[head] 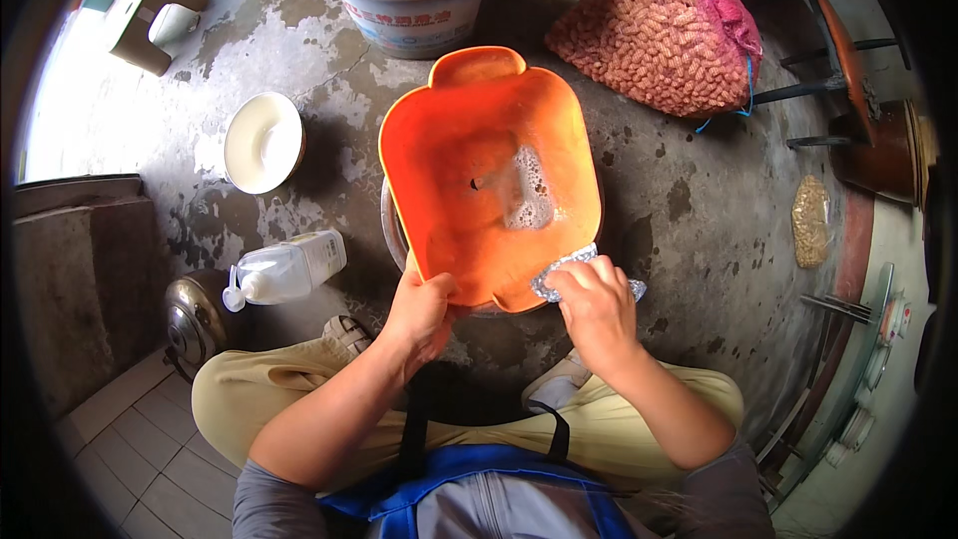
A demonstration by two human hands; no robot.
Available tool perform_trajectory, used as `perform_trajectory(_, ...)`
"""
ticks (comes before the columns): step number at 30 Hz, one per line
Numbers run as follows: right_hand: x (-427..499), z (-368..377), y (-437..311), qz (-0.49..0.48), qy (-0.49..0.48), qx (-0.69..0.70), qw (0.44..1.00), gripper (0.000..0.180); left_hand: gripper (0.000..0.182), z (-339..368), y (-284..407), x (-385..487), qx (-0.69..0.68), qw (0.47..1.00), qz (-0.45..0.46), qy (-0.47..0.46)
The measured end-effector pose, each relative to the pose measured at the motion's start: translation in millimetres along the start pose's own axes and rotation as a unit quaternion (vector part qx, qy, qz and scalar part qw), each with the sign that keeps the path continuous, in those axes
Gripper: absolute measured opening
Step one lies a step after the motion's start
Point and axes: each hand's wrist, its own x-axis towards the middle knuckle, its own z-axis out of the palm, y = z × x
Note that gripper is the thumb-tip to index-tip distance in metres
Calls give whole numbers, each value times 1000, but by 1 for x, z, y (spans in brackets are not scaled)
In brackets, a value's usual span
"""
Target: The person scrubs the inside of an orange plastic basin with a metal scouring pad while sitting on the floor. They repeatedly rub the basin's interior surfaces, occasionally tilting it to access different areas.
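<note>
An orange plastic basin [464, 120] is tilted above a round vessel [391, 221], whose rim shows at its left. Soapy water with foam [533, 191] lies on the right part of the basin's bottom, beside a small dark spot. My left hand [426, 307] grips the basin's near left rim, thumb on the inside. In my right hand [596, 299] is a silvery scrubbing cloth [557, 275], pressed on the near right corner of the rim. The far side of the cloth shows; the rest is under my fingers.
A white bowl [262, 142] and a clear plastic bottle [296, 268] are at left, near a metal kettle [196, 318]. Beyond the basin stand a large bucket [412, 0] and a mesh sack of peanuts [651, 37]. At right are a chair [846, 64] and a small bag [810, 221].
</note>
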Motion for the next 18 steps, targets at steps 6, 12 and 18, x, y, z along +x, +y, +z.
perform_trajectory(6, -3, -2, -17, 23, -69, 137, 988, 28, 65, 3, -1, -3, -6, 1000, -5, -5)
perform_trajectory(12, 9, -11, -5, 110, 0, 115, 987, 21, 47, 15, 2, -9, -15, 1000, 14, 19)
perform_trajectory(18, 23, -24, 19, 300, 123, 189, 927, 39, 46, 15, 4, -14, -31, 999, -8, 27)
